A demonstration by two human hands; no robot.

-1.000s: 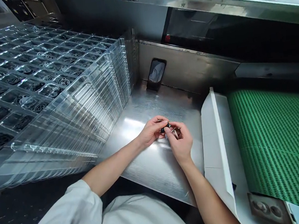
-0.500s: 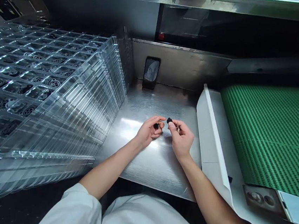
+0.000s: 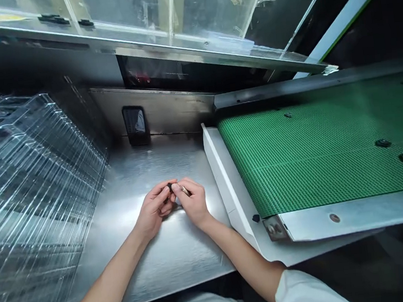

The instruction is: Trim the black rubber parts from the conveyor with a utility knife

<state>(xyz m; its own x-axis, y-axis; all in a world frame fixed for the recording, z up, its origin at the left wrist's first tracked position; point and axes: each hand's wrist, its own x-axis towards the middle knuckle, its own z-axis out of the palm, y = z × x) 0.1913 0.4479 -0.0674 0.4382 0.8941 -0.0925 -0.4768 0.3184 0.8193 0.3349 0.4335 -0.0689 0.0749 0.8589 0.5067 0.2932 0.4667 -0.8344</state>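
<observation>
Over the metal worktop (image 3: 169, 263), my two hands meet in front of me. My left hand (image 3: 152, 210) is closed, thumb and fingers pinching a small black part (image 3: 170, 187) whose exact kind is hidden by the fingers. Against that same part press the fingertips of my right hand (image 3: 194, 204), also closed. A slim brass-coloured tool (image 3: 185, 190) sticks out between its thumb and index finger; most of the tool is covered.
Stacked clear plastic trays (image 3: 44, 185) stand at the left. A phone (image 3: 135, 125) leans against the back wall. Right of a white guard (image 3: 221, 177) runs a green conveyor belt (image 3: 316, 154) with several black parts (image 3: 383, 143) on it. A small black piece (image 3: 255, 218) lies by its corner.
The view has swung right, showing more of the belt and less of the trays. My hands, slightly apart before, have come together at the black part.
</observation>
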